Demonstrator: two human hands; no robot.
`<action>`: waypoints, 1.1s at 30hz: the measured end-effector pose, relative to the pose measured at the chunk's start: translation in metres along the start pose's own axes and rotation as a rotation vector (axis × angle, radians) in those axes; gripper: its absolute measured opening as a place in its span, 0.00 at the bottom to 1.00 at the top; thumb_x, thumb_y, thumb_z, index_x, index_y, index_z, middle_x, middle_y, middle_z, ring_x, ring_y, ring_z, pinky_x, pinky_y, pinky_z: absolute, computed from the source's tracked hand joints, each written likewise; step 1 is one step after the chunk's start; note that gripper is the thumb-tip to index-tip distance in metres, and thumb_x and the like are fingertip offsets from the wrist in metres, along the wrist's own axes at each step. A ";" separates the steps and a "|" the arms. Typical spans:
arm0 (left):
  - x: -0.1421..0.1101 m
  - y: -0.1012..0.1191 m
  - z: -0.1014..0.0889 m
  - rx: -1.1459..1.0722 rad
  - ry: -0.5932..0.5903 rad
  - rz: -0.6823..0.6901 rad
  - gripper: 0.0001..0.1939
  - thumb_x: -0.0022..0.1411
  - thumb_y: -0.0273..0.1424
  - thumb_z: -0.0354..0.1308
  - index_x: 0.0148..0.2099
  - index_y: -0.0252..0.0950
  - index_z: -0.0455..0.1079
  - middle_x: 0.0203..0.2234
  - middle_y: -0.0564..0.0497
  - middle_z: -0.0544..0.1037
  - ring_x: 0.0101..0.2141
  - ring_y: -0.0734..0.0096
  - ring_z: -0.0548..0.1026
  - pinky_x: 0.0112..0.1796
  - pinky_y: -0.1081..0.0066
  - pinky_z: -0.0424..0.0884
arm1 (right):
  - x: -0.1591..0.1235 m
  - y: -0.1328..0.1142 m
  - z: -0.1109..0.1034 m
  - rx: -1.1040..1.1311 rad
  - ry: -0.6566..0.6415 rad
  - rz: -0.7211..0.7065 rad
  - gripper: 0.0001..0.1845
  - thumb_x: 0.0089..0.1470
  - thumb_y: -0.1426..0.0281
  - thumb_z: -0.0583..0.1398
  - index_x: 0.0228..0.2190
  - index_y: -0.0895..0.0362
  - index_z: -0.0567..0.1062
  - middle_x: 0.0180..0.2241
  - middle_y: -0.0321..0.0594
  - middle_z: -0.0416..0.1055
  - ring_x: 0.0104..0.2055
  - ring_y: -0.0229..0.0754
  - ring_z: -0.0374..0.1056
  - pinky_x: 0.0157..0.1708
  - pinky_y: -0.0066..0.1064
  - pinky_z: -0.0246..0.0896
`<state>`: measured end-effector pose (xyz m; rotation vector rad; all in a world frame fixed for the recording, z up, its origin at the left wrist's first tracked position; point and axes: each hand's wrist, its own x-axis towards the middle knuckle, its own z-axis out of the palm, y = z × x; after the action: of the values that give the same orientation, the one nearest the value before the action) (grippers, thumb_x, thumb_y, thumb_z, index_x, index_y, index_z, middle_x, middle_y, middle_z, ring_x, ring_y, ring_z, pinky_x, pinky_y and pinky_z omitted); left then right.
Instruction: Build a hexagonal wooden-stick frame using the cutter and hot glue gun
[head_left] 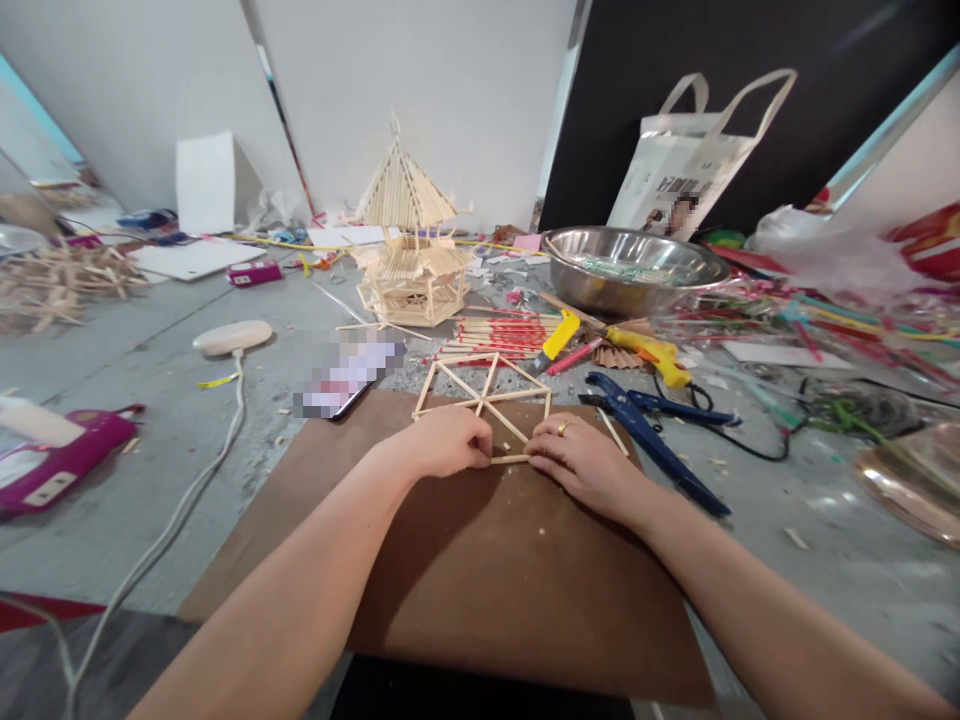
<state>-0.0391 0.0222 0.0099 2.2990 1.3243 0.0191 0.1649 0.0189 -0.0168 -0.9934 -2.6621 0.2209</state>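
Observation:
A flat hexagonal frame of pale wooden sticks [489,398], with spokes meeting at its middle, lies at the far edge of a brown board [465,600]. My left hand [454,440] has its fingers closed at the left end of the short near stick [510,459]. At that stick's right end, the fingers of my right hand [574,455] pinch it; a ring is on one finger. The fingers partly cover the near corners of the frame. Behind it stands a pagoda model [411,240] built of similar sticks.
Blue cutters [652,430], a yellow glue gun [649,352] and a yellow-handled knife [559,340] lie to the right. Red-tipped sticks [502,335] are behind the frame. A phone [352,378] lies left, a steel basin [637,265] back right. A white cable [202,480] runs down the left.

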 end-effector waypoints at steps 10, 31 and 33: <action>0.000 0.001 0.000 0.045 0.004 0.005 0.07 0.48 0.32 0.53 0.30 0.38 0.71 0.28 0.54 0.75 0.29 0.73 0.70 0.28 0.76 0.61 | 0.003 -0.007 0.003 -0.108 -0.033 0.077 0.11 0.52 0.71 0.50 0.29 0.58 0.72 0.33 0.42 0.67 0.39 0.41 0.59 0.41 0.35 0.54; -0.001 0.000 0.000 0.033 0.007 0.026 0.08 0.48 0.33 0.52 0.31 0.39 0.71 0.28 0.53 0.75 0.29 0.73 0.70 0.28 0.76 0.61 | -0.001 0.000 -0.002 0.122 -0.012 0.051 0.08 0.51 0.72 0.52 0.32 0.58 0.70 0.34 0.42 0.67 0.41 0.40 0.59 0.42 0.32 0.55; -0.001 -0.001 0.000 0.030 0.004 0.039 0.09 0.49 0.33 0.52 0.31 0.39 0.71 0.29 0.53 0.75 0.29 0.73 0.70 0.28 0.77 0.61 | -0.003 0.005 -0.006 0.199 -0.015 0.074 0.09 0.50 0.72 0.52 0.34 0.58 0.69 0.35 0.41 0.67 0.40 0.38 0.60 0.41 0.31 0.56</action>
<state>-0.0405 0.0215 0.0094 2.3503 1.2900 0.0167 0.1720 0.0206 -0.0133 -1.0297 -2.5576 0.5000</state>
